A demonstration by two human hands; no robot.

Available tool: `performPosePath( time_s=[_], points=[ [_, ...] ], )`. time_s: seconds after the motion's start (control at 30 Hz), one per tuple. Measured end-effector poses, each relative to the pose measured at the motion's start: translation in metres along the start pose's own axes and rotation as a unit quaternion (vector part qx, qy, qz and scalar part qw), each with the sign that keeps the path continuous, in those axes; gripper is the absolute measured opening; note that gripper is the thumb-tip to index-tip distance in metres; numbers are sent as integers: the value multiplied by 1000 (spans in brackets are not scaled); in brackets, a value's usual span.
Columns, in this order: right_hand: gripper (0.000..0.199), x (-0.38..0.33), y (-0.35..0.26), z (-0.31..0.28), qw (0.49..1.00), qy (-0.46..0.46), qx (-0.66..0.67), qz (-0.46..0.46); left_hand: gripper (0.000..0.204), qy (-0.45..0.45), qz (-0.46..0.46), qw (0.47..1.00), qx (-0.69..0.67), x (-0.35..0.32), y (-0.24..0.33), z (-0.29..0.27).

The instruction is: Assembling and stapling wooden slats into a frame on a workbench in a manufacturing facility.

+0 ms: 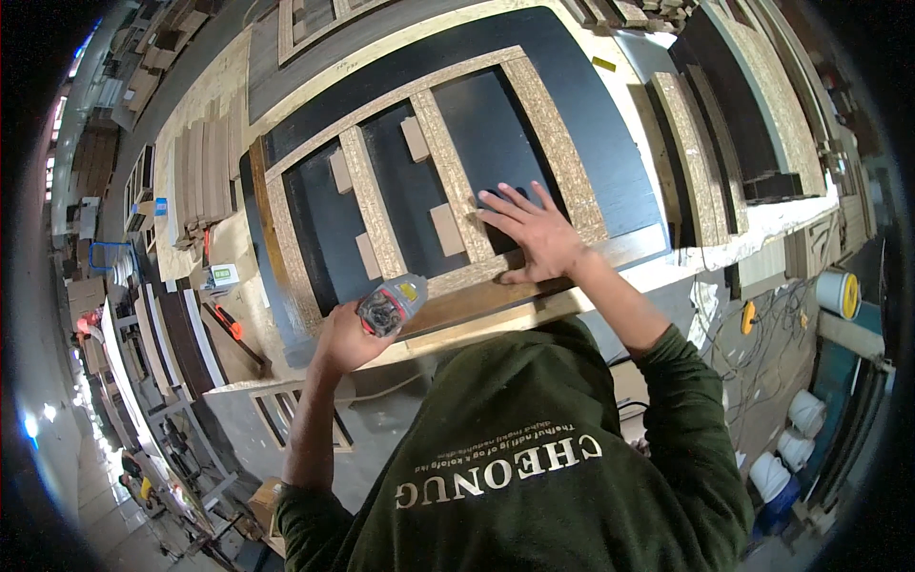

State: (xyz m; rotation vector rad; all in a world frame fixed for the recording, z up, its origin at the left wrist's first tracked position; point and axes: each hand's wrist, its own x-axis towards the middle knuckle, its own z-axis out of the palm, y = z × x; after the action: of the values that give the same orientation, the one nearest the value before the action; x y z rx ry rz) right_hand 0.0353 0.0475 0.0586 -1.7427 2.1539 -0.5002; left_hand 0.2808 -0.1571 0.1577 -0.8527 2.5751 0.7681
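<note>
My left hand grips a grey power tool whose nose points at the near edge of a chipboard frame. The frame lies on a large black panel on the workbench. My right hand lies flat with fingers spread, pressing on the frame's near rail where an upright strip meets it. Small tan wooden blocks sit on the black panel beside the frame's inner strips. My dark green sweatshirt hides the bench's near edge below the hands.
A row of wooden strips lies at the left of the bench. More chipboard and dark panels are stacked to the right. An orange-handled tool rests at the left. White buckets and cables sit on the floor at right.
</note>
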Motion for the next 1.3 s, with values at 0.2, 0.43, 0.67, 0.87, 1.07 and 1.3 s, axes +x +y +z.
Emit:
performPosePath(
  time_s=[0.2, 0.43, 0.67, 0.87, 1.07, 1.3],
  points=[
    [92, 3, 22, -4, 996, -51, -15, -71, 47, 8, 25, 998, -56, 24, 36, 24],
    [84, 3, 35, 13, 995, -39, 31, -89, 47, -80, 5, 995, -56, 51, 51, 30],
    [81, 7, 36, 12, 993, -44, 62, -89, 50, -35, 21, 999, -20, 48, 30, 46],
    [79, 7, 39, 12, 994, -54, 51, -75, 53, -23, 68, 995, 70, 46, 47, 41],
    [77, 8, 38, 11, 994, -63, 48, -81, 56, -41, 25, 999, -14, 42, 50, 40],
    [78, 6, 37, 11, 994, -54, 55, -80, 54, 39, 96, 992, 70, 40, 57, 47]
  ],
)
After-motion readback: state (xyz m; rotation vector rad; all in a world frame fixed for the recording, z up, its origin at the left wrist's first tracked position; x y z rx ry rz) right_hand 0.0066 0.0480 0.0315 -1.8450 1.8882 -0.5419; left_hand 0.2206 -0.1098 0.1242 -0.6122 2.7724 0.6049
